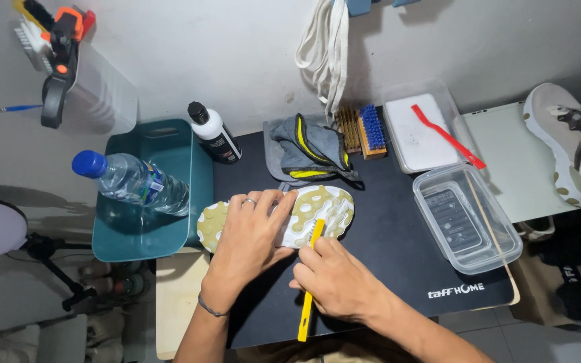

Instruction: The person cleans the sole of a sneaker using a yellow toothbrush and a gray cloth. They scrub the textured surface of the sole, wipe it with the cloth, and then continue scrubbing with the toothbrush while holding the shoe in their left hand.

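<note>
Your left hand [250, 232] lies palm down across the upturned sneaker [284, 216], fingers spread and pressing it flat, a ring on one finger and a thin band at the wrist; its grip is clamped on the shoe. Your right hand [334, 275] comes in from the near edge, fingers closed round a yellow-handled brush [308, 296] held upright-slanted, its head touching the sole near the middle. The sneaker rests sole up on the black mat [384, 262] toward the desk's left side, its white sole patched with olive-yellow pads, heel end overhanging toward the teal basin [169, 154]. A clear water bottle with a blue cap [132, 180] lies tilted in that basin at the left edge. Just behind the shoe sits a white bottle with a black cap [213, 133], and beside it a grey cloth with yellow trim [307, 151]. Two scrub brushes, one tan-bristled and one blue [361, 131], lie at the far edge. To the right stand a clear lidded box carrying a red-handled tool [446, 136] and an open clear tub of water [465, 218]. The second sneaker [573, 144] rests at the far right corner. White laces [324, 47] hang on the wall.
</note>
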